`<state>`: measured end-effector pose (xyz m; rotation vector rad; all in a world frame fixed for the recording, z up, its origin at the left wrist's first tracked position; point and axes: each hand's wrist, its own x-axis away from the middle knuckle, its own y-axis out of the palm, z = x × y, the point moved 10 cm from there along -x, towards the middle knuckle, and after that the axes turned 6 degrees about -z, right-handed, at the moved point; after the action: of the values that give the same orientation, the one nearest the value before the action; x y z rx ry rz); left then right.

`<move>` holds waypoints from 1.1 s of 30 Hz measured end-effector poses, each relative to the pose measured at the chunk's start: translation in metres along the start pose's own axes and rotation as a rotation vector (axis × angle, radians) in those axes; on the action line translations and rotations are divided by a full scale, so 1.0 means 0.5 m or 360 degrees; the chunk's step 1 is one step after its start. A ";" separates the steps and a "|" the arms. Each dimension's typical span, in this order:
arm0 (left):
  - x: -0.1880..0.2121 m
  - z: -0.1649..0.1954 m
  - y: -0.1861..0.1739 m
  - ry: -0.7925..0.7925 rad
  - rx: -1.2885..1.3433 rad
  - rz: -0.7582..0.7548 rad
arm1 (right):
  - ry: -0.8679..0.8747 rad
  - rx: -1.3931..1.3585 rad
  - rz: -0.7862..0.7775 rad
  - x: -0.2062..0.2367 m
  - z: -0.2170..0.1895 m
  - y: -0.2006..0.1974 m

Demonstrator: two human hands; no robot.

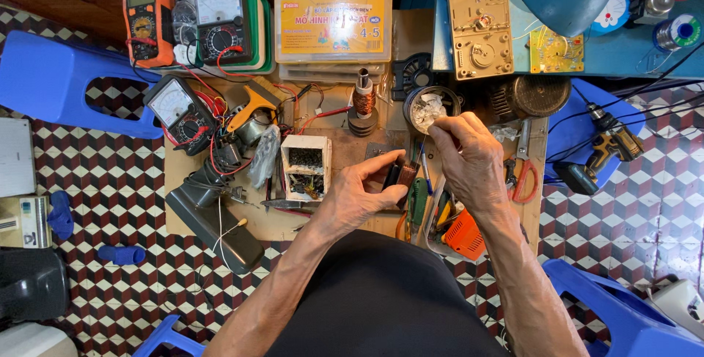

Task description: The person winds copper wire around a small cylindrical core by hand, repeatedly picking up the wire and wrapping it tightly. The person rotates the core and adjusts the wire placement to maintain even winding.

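My left hand [363, 192] grips a small dark block-shaped part [402, 175] with reddish-brown windings, held above the wooden work board [345, 148]. My right hand [469, 155] is raised just to the right of it, fingertips pinched together near the rim of a round tin [429, 108] with crumpled white material inside. What the pinched fingers hold is too thin to see. A copper-wound coil [363, 102] stands upright behind my left hand, and a small white open box [304, 166] sits to its left.
Three multimeters [150, 20] [222, 23] [176, 108] with red and black leads lie at the left. A yellow-lidded plastic case [334, 27] sits at the back. Red-handled scissors [523, 174], an orange tool [463, 236], a cordless drill [609, 148] and blue plastic stools [51, 82] surround the board.
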<state>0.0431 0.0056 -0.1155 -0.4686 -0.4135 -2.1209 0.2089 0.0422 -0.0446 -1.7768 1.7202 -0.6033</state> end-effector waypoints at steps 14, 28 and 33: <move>0.006 0.017 -0.012 0.0016 -0.0081 0.0072 | 0.0021 -0.0086 0.0051 -0.003 -0.024 -0.026; 0.004 -0.007 -0.016 -0.0100 0.0117 0.0128 | 0.0023 -0.0035 0.0032 -0.001 -0.016 -0.017; 0.009 0.011 -0.008 -0.0010 -0.0093 0.0070 | 0.0002 -0.0042 0.0021 -0.001 -0.012 -0.007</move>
<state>0.0384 0.0068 -0.1091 -0.5137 -0.3425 -2.0941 0.2073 0.0423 -0.0382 -1.7820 1.7468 -0.5790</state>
